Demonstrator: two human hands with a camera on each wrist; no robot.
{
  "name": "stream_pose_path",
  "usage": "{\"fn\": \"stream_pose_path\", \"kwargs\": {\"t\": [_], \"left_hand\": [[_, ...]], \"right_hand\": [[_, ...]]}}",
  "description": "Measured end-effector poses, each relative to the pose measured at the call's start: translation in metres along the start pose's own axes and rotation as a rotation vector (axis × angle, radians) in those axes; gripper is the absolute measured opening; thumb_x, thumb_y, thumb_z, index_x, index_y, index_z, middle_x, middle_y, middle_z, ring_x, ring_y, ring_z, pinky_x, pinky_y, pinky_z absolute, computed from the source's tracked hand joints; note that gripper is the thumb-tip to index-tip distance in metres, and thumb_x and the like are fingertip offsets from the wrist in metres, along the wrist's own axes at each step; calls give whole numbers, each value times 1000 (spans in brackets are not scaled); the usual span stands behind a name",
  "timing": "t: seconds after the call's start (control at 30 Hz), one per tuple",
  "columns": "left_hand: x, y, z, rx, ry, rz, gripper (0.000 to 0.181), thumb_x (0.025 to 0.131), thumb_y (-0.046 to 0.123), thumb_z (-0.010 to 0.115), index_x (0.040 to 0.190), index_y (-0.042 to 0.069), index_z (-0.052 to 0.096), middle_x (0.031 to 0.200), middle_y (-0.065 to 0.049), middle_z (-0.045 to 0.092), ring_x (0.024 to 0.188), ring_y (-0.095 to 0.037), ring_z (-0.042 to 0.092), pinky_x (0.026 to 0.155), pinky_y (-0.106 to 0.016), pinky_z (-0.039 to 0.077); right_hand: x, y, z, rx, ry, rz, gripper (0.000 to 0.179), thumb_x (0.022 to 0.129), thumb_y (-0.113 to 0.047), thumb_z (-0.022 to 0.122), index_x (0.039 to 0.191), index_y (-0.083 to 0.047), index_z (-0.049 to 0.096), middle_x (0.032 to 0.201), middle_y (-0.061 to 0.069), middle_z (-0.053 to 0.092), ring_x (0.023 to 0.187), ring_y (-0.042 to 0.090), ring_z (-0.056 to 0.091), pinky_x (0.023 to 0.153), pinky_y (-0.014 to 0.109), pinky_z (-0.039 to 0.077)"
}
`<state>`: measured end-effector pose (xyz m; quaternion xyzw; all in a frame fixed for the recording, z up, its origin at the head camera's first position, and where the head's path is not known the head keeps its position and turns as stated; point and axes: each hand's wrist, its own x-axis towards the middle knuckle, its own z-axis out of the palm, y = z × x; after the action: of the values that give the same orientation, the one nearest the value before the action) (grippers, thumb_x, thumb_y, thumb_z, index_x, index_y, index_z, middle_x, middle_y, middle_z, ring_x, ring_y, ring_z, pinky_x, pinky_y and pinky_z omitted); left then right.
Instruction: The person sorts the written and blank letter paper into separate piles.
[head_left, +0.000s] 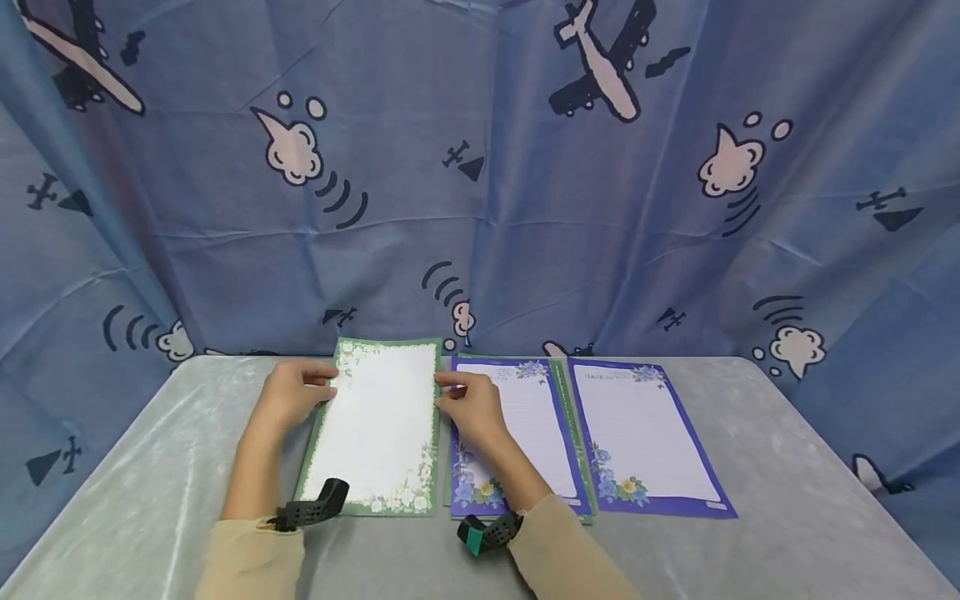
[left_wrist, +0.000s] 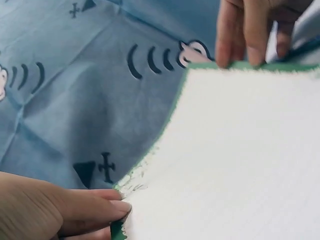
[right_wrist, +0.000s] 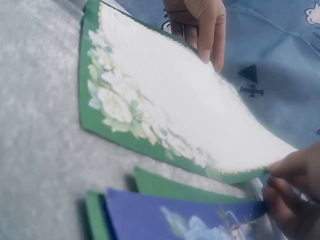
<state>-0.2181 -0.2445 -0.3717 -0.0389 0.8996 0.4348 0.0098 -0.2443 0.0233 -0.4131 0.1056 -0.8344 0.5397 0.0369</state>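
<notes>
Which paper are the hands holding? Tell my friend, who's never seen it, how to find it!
Find the gray table in front of the blue airplane curtain. Leftmost on it is the green-bordered sheet, held at its sides by the left hand and right hand. Unlike the purple-bordered sheets beside it, it shows pale flowers.

Faint writing (head_left: 598, 377) on 2 purple-bordered sheets (head_left: 637, 442), unreadable.
</notes>
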Motion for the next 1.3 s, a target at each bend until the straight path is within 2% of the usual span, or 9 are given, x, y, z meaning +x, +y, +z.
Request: {"fn": "stream_pose_path", "kwargs": {"t": [0.17,0.4,0.53,0.8,1.0,1.1,1.3], "left_hand": [[4,-6,7,38,-8,-16,36,93,8,69,127,-3,67,127,-30,63,117,-45,60,91,-50,54],[8,-15,14,55,-10,-13,38,90,8,72,126,-3,67,123,-30,64,113,-43,61,88,-50,54],[9,-17,20,57,-6,-19,38,90,7,73,126,-3,67,122,-28,64,111,-42,62,88,-50,53],[8,-15,23,86,0,-26,40,88,8,74,125,-3,66,118,-26,65,105,-39,62,86,-50,52],[7,-13,23,139,-5,-22,43,87,10,76,126,-4,65,125,-28,64,116,-44,59,98,-56,48],[8,-12,21,165,-11,-17,46,87,11,76,128,-4,64,130,-28,63,122,-46,57,103,-58,46],[6,-4,21,194,10,-4,46,91,14,73,132,-4,62,137,-30,59,127,-48,54,104,-60,45]], "right_hand": [[0,7,3,-61,13,-28,32,84,5,72,114,-5,77,107,11,76,84,17,69,61,20,51],[0,15,4,-168,11,-88,30,84,3,72,113,-4,77,92,10,76,75,11,64,64,21,49],[0,17,3,-203,14,-97,29,84,1,73,113,-4,77,87,9,76,75,12,64,66,22,50],[0,19,3,-212,26,-102,28,83,1,76,111,-2,76,92,9,76,79,15,68,71,23,54],[0,15,1,-188,93,-148,23,84,0,74,107,-3,77,98,10,76,83,18,70,69,22,54],[2,9,-3,-184,117,-144,20,87,-4,73,106,-4,78,102,10,76,84,19,70,66,22,53],[5,-9,-26,-225,65,-146,19,93,-15,71,109,-6,78,105,9,78,87,24,72,63,25,53]]}}
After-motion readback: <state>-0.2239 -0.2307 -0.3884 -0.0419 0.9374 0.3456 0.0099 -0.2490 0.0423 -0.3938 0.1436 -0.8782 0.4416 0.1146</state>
